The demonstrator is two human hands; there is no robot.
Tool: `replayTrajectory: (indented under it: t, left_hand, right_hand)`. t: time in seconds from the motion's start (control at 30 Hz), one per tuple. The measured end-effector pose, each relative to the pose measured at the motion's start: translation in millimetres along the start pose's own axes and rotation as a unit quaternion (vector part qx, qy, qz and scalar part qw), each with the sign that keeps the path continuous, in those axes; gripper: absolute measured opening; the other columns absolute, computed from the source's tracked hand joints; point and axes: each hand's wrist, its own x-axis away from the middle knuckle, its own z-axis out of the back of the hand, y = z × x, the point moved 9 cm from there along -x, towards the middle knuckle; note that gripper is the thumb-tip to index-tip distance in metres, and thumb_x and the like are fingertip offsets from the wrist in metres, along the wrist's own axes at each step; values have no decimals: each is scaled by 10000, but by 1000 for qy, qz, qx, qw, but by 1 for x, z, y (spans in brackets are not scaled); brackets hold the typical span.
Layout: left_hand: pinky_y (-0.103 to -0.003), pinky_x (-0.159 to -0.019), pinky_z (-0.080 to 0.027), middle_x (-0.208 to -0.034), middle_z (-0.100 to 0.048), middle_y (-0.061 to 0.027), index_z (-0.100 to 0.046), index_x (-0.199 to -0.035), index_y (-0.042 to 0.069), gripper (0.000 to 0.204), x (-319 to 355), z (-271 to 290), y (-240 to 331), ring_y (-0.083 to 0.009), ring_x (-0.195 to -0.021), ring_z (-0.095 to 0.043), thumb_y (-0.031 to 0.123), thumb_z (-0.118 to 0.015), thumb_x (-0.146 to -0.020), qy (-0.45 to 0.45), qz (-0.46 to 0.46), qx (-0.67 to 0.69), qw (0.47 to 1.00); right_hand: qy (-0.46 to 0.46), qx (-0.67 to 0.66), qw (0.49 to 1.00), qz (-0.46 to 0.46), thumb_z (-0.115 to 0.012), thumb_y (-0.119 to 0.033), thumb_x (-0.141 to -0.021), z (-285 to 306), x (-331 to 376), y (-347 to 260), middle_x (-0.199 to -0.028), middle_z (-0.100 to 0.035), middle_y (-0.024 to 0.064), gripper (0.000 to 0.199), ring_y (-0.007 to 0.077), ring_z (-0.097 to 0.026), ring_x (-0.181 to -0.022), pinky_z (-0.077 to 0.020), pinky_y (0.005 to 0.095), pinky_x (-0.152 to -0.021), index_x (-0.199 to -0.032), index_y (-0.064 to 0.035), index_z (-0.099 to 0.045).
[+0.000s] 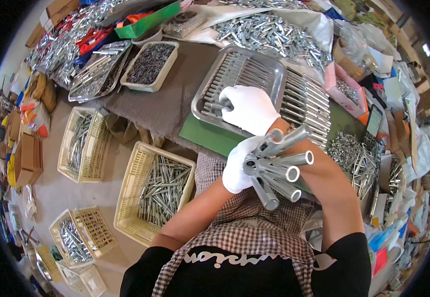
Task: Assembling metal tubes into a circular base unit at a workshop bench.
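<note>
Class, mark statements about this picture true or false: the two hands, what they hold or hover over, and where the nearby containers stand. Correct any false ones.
1. The left hand holds several metal tubes. True.
2. Both hands wear black gloves. False: the gloves are white.
3. The right hand is at the metal tray. True.
4. That tray lies on the floor. False: it rests on a green surface at the worktable.
5. A pink box stands to the right of the tray. True.
</note>
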Motion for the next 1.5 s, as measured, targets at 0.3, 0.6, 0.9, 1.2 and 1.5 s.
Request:
replayTrajectory:
  t: [0.3,0.6,0.9,1.2,1.5]
  left_hand:
    - [-275,-602,-539,-827,-576,-40,-533,-901,97,175,0,-15,-6,-146,-706,-593,266,-493,-917,19,177,427,886]
    - [-258,-699,-507,-1030,-624,-59,-539,-1218,-20,525,-7,-10,-5,-107,-827,-601,416,-481,-932,-38,104,382,918]
    - [-237,-737,-510,-828,-552,-9,-503,-1009,72,112,3,-11,-8,-93,-780,-577,153,-488,-933,74,201,533,818]
    - [-261,-541,-519,-738,-566,-12,-509,-884,85,147,-3,-13,3,-125,-605,-584,228,-492,-910,60,208,452,865]
    - [-281,-624,-501,-850,-581,-37,-541,-975,48,220,-3,-11,-2,-139,-710,-574,254,-514,-904,-16,107,391,914]
  right_hand:
    - [203,-574,780,-145,-621,-136,-825,96,63,82,-952,-644,66,369,120,-609,-713,-491,231,-623,-1141,51,-587]
    - [300,-549,779,-56,-549,-2,-783,177,133,30,-890,-618,98,290,143,-615,-607,-515,228,-528,-1065,64,-552]
    - [209,-347,909,-100,-663,18,-685,142,129,3,-800,-625,17,227,66,-594,-688,-476,203,-633,-910,-7,-642]
    - [212,-226,948,-67,-669,32,-670,156,129,-10,-798,-637,46,259,82,-625,-706,-492,210,-646,-921,-26,-643]
    - [136,-196,966,-101,-694,-8,-658,145,124,-14,-814,-632,43,220,141,-617,-752,-486,279,-701,-870,-26,-639]
